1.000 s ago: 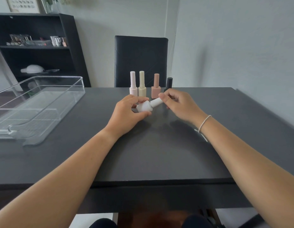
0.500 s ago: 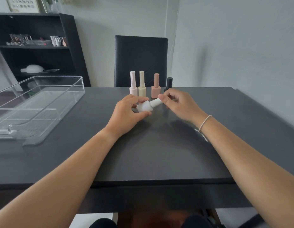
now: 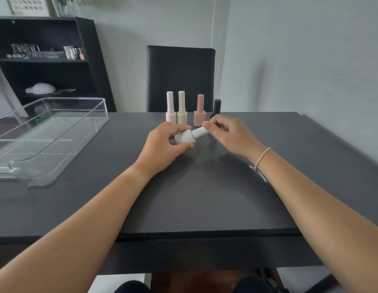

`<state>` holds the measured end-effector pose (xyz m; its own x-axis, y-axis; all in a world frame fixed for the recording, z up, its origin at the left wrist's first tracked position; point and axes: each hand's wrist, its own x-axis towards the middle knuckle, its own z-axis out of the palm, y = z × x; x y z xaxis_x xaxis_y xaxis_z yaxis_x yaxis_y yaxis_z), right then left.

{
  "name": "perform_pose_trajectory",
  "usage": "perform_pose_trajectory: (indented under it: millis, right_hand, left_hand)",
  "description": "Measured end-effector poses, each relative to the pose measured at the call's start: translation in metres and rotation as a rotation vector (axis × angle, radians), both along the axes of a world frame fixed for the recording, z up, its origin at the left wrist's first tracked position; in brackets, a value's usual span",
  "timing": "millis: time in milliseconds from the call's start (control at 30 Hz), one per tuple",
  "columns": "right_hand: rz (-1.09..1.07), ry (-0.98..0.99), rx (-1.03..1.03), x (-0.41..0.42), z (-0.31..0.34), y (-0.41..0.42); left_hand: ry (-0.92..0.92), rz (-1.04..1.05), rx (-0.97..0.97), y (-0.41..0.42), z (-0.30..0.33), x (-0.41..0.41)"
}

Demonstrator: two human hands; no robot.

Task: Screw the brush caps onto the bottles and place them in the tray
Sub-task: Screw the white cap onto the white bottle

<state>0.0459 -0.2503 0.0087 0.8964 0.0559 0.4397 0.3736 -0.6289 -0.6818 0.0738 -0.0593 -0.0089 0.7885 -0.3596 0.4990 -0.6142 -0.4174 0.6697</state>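
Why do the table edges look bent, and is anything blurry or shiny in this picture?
Head view: the wide-angle lens bows the table edges and stretches the forearms near the corners. Soft daylight leaves a faint sheen and soft hand shadows on the tabletop. The clear tray catches pale glare along its walls. The white bottle looks sharp; the shelf items are too small to read.

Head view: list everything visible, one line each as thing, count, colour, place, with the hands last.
table: one, dark grey, foreground
tray: one, clear, empty, table's left side
white bottle: one, tilted, held over the table's middle
white cap: one, on the white bottle's neck
capped bottles: four standing at the far edge, pale pink, cream, dusty pink, black partly hidden
chair: one, black, behind the table
shelf: one, black, back left, holding small items
bracelet: one, white, right wrist
left hand: grips the white bottle's body
right hand: pinches the white cap
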Motion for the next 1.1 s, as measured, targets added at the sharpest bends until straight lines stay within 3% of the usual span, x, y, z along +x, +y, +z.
perform_pose_trajectory:
  millis: [167,833,1100]
  right_hand:
    - [0.075,-0.025,-0.021,-0.0027,0.0005,-0.0009]
    - [0.017,0.014,-0.055,-0.005,0.0033,0.0017]
    - [0.045,-0.001,0.018,-0.0053,0.0019,0.0013]
  left_hand:
    - [-0.002,0.003,0.003,0.0,0.0,0.0006]
    - [0.005,-0.011,0.002,-0.0001,0.0005,-0.0022]
    - [0.004,-0.005,-0.012,0.0001,0.0005,-0.0014]
